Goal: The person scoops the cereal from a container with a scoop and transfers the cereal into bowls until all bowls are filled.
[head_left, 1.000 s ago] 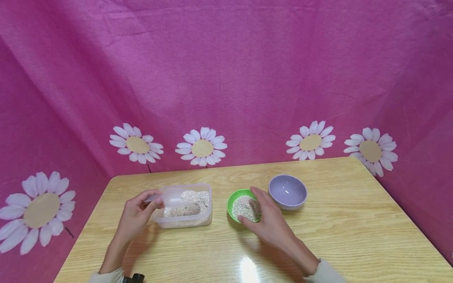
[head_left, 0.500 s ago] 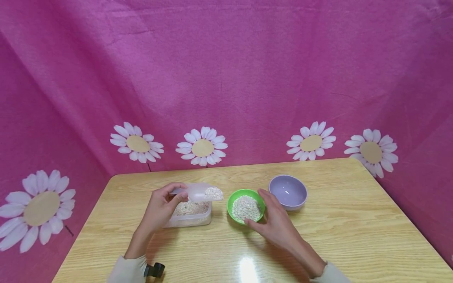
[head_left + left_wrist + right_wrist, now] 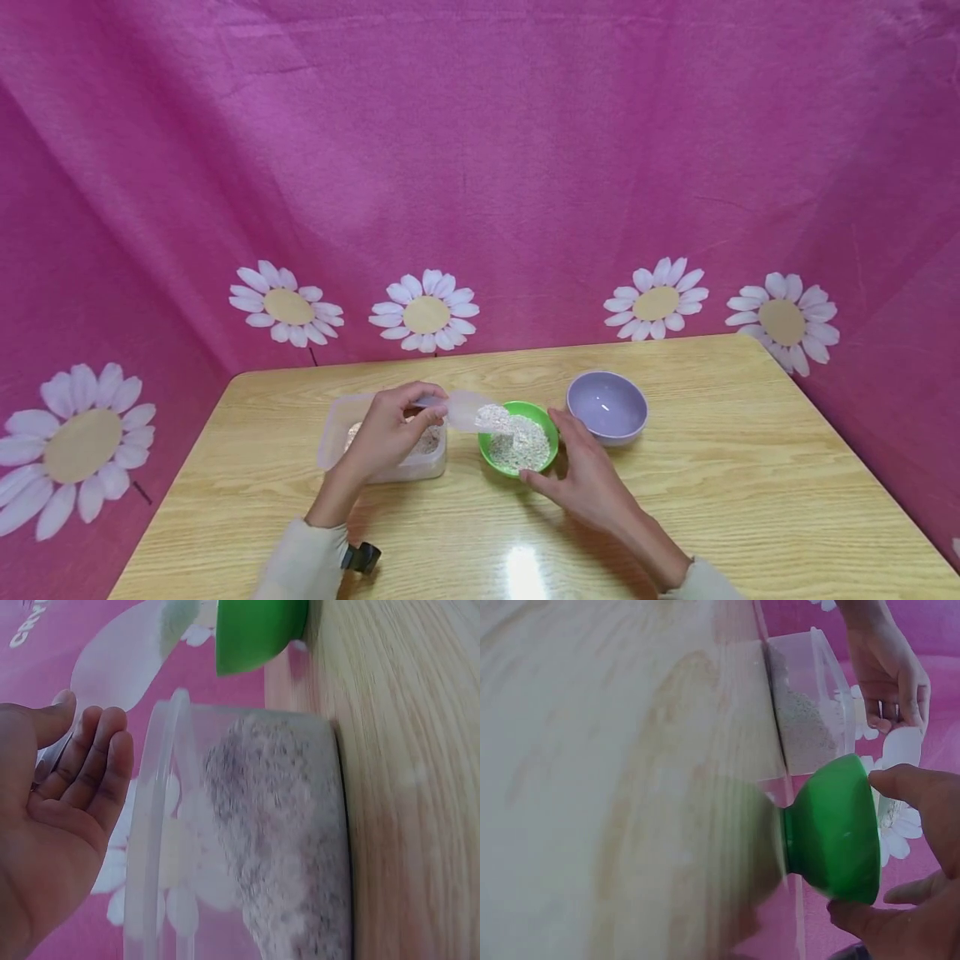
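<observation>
My left hand [image 3: 390, 429] grips the handle of a translucent scoop [image 3: 463, 411]. Pale, oat-like flakes [image 3: 492, 418] lie in the scoop's front end, which hangs over the left rim of a green bowl [image 3: 551, 435]. More of the same flakes fill much of that bowl. My right hand [image 3: 588, 475] holds the bowl at its right side, thumb near the front and fingers at the back rim; the right wrist view shows the fingertips on the rim. Under my left hand stands a clear plastic container [image 3: 154, 825] with flakes heaped inside, partly hidden by the hand in the head view.
A purple bowl [image 3: 607, 407] stands just behind and to the right of the green one, close to my right fingers. The wooden table [image 3: 712, 483] ends at a pink cloth [image 3: 480, 167] with large daisies.
My left hand has lifted the scoop with flakes out of the container and carried it right, over the green bowl's edge. My right hand has stayed at the bowl.
</observation>
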`<act>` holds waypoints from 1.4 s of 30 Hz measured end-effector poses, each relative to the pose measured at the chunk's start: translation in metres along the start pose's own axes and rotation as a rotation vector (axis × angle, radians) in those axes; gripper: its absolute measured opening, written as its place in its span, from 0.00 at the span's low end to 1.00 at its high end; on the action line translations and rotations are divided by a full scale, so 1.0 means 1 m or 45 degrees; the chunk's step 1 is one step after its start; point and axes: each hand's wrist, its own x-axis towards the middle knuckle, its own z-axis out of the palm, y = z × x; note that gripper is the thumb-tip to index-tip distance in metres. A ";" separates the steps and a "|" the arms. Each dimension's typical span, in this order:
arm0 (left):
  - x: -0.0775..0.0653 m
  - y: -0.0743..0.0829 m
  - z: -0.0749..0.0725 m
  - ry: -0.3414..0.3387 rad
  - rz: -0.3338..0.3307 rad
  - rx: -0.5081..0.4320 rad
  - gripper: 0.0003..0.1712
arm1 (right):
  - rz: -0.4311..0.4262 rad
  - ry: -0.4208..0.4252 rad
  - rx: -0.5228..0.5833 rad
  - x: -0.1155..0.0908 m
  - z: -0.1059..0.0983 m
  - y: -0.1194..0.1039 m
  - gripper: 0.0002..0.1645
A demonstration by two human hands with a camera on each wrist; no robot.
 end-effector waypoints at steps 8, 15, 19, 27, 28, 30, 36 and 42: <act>0.008 0.012 0.007 -0.174 0.034 0.091 0.08 | 0.041 -0.018 0.007 0.001 0.002 0.001 0.62; 0.016 0.024 0.004 -0.289 0.089 0.266 0.07 | 0.043 -0.022 0.013 -0.001 0.001 0.001 0.60; 0.022 0.032 0.001 -0.319 0.160 0.355 0.07 | 0.046 -0.025 0.007 0.000 0.000 0.003 0.60; 0.028 0.043 -0.009 -0.304 0.204 0.359 0.09 | 0.040 -0.026 0.002 0.000 -0.001 0.002 0.59; 0.027 0.043 -0.010 -0.301 0.199 0.355 0.09 | 0.039 -0.028 0.001 0.000 -0.001 0.002 0.58; 0.027 0.043 -0.012 -0.293 0.185 0.349 0.09 | 0.036 -0.031 -0.005 0.001 -0.001 0.002 0.58; 0.023 0.039 -0.016 -0.251 0.192 0.324 0.07 | 0.011 -0.017 -0.026 0.001 -0.001 0.002 0.57; 0.016 0.033 -0.021 -0.171 0.193 0.291 0.06 | -0.005 0.009 -0.022 0.000 -0.003 0.000 0.57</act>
